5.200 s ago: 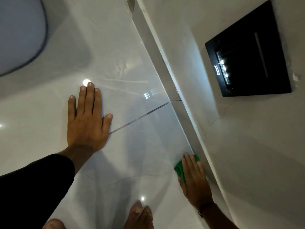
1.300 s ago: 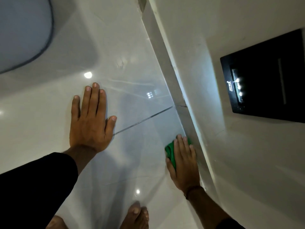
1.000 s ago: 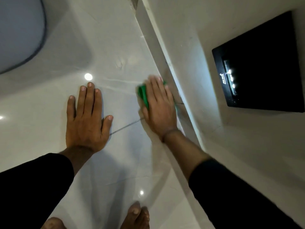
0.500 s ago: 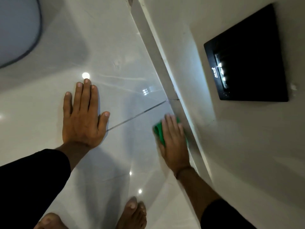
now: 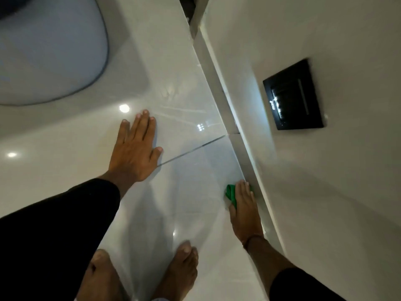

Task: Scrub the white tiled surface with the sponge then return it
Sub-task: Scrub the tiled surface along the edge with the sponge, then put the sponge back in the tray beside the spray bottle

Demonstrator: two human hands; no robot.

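The glossy white tiled surface (image 5: 191, 192) fills the middle of the view, with a dark grout line crossing it. My right hand (image 5: 245, 208) presses flat on a green sponge (image 5: 230, 193), at the tile's right edge against the grey skirting. Only the sponge's left part shows beside my fingers. My left hand (image 5: 135, 153) lies flat on the tile with fingers spread, empty, left of the grout line. Both sleeves are black.
A white wall (image 5: 325, 192) rises on the right and carries a black switch panel (image 5: 293, 98) with small lights. A grey rounded mat or lid (image 5: 47, 51) lies at the top left. My two bare feet (image 5: 178, 272) stand at the bottom.
My right hand slid the sponge back along the skirting toward me, from just below the grout line to lower down. The view has shifted. My left hand stays planted.
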